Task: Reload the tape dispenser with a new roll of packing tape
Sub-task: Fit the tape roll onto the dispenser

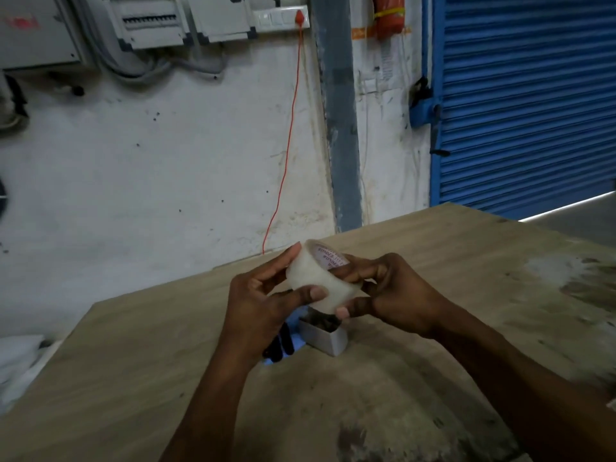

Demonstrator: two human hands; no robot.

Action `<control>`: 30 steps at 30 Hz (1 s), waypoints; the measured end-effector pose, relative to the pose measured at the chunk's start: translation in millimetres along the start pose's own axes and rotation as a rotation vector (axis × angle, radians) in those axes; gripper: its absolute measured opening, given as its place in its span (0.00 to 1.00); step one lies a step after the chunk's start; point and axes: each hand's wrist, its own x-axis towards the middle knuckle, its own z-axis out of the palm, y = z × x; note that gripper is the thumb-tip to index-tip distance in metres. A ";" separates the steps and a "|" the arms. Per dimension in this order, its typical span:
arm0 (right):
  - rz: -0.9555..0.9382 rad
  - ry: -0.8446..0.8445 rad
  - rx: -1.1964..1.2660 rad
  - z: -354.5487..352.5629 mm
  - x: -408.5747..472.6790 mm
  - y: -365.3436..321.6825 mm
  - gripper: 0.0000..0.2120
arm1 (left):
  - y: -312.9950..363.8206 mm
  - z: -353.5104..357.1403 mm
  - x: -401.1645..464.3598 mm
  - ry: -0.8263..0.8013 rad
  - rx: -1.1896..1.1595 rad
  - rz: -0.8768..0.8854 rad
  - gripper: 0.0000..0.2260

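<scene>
A roll of clear packing tape [316, 278] with a white core printed in red is held above the wooden table [433, 261] between both hands. My left hand [263, 305] grips its left side, thumb pressed on the outer tape surface. My right hand [390, 291] grips the right side, fingers at the core and thumb under the roll. Below the hands lies the tape dispenser [323, 335], a grey metal part with a black and blue handle, mostly hidden by my left hand.
The table meets a white wall [166, 178] at the back, where an orange cable [286, 155] hangs down. A blue roller shutter [526, 101] stands at the right. White material [16, 361] lies off the table's left edge.
</scene>
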 end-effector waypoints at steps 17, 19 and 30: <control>-0.012 -0.041 0.063 14.1 28.2 21.1 0.18 | -11.2 -16.4 8.8 0.206 -0.276 -0.229 0.14; -0.020 0.006 0.086 13.7 27.6 18.3 0.24 | -10.3 -17.5 9.4 0.230 -0.224 -0.257 0.15; -0.136 0.123 0.205 13.4 30.9 -1.3 0.31 | -2.3 -5.7 7.6 0.315 -0.346 -0.428 0.10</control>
